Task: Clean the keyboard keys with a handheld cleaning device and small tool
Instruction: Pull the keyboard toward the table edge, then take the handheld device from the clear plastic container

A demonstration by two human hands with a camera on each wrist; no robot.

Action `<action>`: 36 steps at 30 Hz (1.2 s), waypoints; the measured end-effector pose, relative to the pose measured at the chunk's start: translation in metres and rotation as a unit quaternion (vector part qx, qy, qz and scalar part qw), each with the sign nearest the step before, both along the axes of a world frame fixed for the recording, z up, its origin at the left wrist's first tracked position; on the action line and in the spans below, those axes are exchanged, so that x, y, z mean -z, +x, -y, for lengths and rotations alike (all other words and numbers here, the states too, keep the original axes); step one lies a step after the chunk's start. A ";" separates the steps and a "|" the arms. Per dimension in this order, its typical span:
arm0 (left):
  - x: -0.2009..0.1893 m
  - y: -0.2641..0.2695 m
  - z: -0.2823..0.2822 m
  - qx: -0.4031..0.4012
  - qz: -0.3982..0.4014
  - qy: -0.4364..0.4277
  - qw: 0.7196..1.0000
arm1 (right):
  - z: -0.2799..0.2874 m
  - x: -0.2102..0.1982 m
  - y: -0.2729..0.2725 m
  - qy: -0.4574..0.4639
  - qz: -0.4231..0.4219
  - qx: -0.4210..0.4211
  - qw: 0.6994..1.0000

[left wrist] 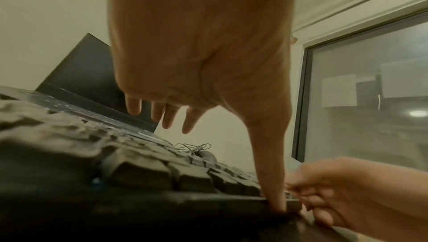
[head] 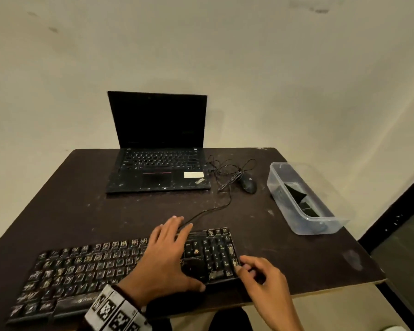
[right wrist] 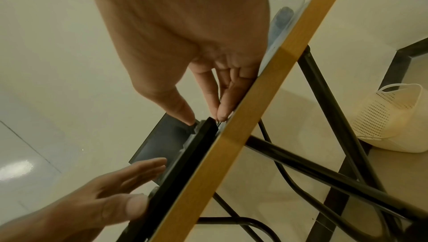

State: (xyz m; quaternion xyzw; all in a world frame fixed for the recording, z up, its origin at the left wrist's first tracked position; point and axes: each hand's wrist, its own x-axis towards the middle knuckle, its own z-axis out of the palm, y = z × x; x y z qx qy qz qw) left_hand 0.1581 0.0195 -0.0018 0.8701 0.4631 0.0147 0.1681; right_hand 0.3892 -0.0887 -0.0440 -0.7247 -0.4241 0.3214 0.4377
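The dusty black keyboard [head: 120,266] lies at the near edge of the dark table [head: 308,254], toward six o'clock from the open laptop [head: 159,149]. The left hand [head: 167,254] lies flat across the keyboard's right half, fingers straight and spread, thumb pressed against the front edge — it holds nothing. The right hand [head: 263,280] sits at the keyboard's right end, at three o'clock from the left, thumb and fingers [right wrist: 223,112] curled and pinching at the corner by the number keys; whether a small tool is between them I cannot tell. A wired mouse [head: 248,183] lies at three o'clock from the laptop, and a clear plastic box [head: 320,225] with dark items stands further right.
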 end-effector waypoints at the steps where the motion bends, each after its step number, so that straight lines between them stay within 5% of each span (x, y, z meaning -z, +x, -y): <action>1: -0.001 0.003 -0.007 0.004 -0.019 -0.015 1.000 | 0.000 -0.001 0.003 0.001 -0.015 0.005 1.000; 7: -0.001 0.008 -0.027 0.005 -0.060 -0.105 0.993 | 0.001 -0.033 0.042 0.089 -0.018 0.053 0.994; 14: 0.006 0.009 -0.028 0.003 -0.069 -0.106 0.992 | -0.016 -0.090 0.138 0.167 0.150 0.145 0.964; 17: 0.014 0.007 -0.028 0.001 -0.055 -0.098 0.994 | -0.040 -0.106 0.178 0.095 0.230 0.165 0.954; 20: 0.016 0.005 -0.029 0.001 -0.042 -0.085 0.996 | -0.071 -0.114 0.199 -0.040 0.303 0.101 0.947; 26: 0.012 0.006 -0.023 0.001 -0.042 -0.070 0.997 | -0.121 -0.102 0.212 -0.258 0.391 0.000 0.884; 36: 0.012 0.006 -0.023 -0.001 -0.055 -0.078 0.995 | -0.137 -0.078 0.209 -0.338 0.390 -0.013 0.857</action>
